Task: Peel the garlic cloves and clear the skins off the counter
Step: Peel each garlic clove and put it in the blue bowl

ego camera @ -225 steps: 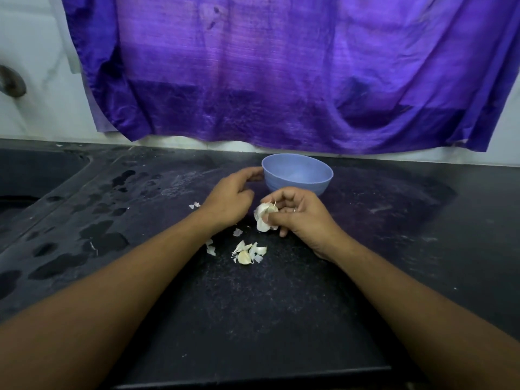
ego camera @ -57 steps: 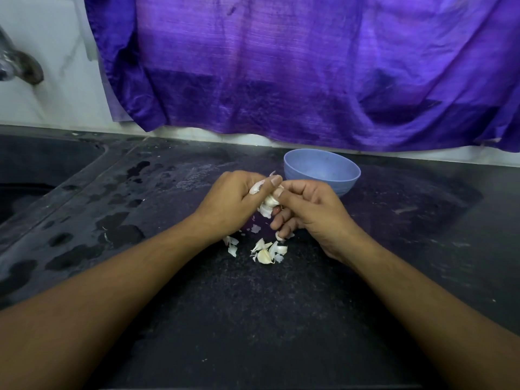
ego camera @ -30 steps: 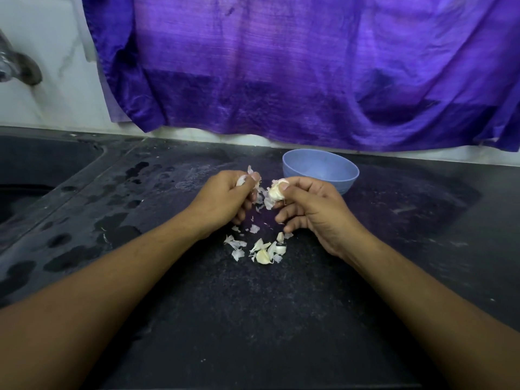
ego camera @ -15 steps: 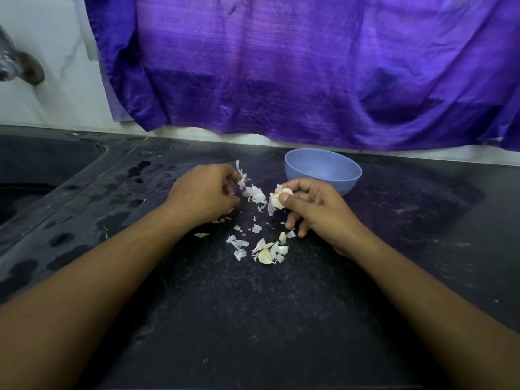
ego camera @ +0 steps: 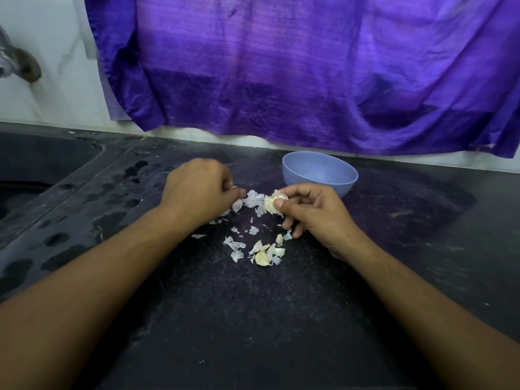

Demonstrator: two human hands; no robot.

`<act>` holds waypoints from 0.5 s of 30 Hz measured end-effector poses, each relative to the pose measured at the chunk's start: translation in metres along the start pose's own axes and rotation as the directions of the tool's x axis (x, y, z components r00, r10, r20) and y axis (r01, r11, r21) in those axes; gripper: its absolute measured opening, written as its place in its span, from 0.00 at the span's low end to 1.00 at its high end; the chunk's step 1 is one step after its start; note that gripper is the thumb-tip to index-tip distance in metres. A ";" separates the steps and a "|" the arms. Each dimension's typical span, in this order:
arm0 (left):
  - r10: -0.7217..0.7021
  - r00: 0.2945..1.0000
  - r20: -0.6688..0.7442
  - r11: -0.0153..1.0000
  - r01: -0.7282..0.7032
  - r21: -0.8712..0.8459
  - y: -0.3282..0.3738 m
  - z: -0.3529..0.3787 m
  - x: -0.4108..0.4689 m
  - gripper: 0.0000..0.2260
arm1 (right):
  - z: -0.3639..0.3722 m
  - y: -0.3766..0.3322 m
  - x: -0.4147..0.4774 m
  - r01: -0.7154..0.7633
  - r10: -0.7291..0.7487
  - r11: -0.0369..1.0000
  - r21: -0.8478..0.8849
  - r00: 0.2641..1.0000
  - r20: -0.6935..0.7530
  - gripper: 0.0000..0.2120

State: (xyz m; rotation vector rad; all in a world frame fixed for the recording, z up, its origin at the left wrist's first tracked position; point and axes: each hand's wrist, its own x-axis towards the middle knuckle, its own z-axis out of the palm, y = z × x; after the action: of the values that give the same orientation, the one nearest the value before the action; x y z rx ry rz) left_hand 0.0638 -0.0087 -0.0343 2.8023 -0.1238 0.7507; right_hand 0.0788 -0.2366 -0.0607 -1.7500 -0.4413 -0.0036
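garlic (ego camera: 272,204) half-peeled, skins (ego camera: 237,255) scattered; right hand (ego camera: 313,216) pinching

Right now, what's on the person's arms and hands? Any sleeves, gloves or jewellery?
The left forearm and right forearm are bare to the frame edge: no sleeves, watch or bracelet. No gloves. The left hand wears nothing visible. The right hand shows a small glint on one finger, possibly a thin ring, but it is too small to confirm.
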 end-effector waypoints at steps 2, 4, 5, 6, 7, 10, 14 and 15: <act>-0.013 1.000 -0.016 1.000 0.013 0.012 0.001 -0.002 0.001 0.22 | 0.000 0.000 0.000 -0.008 0.008 1.000 0.009 1.000 0.005 0.05; 0.006 1.000 -0.018 1.000 -0.006 0.011 0.002 -0.004 0.001 0.19 | -0.002 0.000 0.000 -0.013 0.013 1.000 0.015 1.000 0.005 0.05; 0.029 1.000 -0.012 1.000 -0.028 0.011 0.001 -0.004 0.002 0.15 | -0.002 0.000 0.000 -0.013 0.013 1.000 0.016 1.000 0.005 0.06; 0.048 0.999 -0.011 0.999 -0.048 0.006 0.000 -0.004 0.002 0.11 | -0.002 -0.001 0.000 -0.013 0.013 1.000 0.013 1.000 0.005 0.06; 0.055 0.998 -0.019 0.999 -0.055 0.000 0.001 -0.005 0.001 0.11 | -0.002 -0.001 0.000 -0.012 0.012 1.000 0.008 1.000 0.006 0.06; 0.026 0.998 -0.050 1.000 -0.025 0.014 0.003 -0.004 -0.001 0.23 | -0.001 -0.001 0.000 0.002 -0.002 1.000 -0.008 1.000 -0.002 0.05; 0.050 0.999 0.003 0.997 -0.050 -0.055 0.001 -0.001 -0.002 0.16 | -0.002 -0.001 -0.001 0.009 -0.009 1.000 -0.019 1.000 -0.020 0.05; 0.059 0.998 0.018 0.996 -0.058 -0.073 0.001 -0.002 -0.002 0.12 | -0.003 -0.002 -0.002 0.004 -0.005 1.000 -0.020 1.000 -0.022 0.05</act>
State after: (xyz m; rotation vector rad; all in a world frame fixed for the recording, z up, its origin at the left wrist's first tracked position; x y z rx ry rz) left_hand 0.0611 -0.0088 -0.0336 2.7483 -0.2334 0.7157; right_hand 0.0775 -0.2393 -0.0588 -1.7669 -0.4306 -0.0301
